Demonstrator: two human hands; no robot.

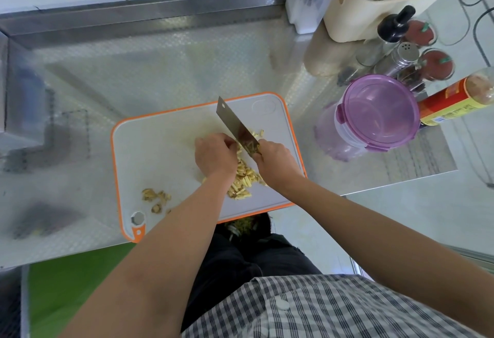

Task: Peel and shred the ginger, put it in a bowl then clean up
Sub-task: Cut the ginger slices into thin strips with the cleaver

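Right hand [276, 161] grips cleaver [235, 126], left hand [213, 156] curled on ginger shreds [244, 177]; orange-rimmed board [160, 150]

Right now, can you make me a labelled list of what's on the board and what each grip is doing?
board: white, orange rim, on a metal counter
right grip: holds the knife, blade down in the ginger
left grip: fingers curled on ginger strips beside the blade
ginger strips: pale pile mid-board
peels: small heap at the board's near left corner
bowl: none seen
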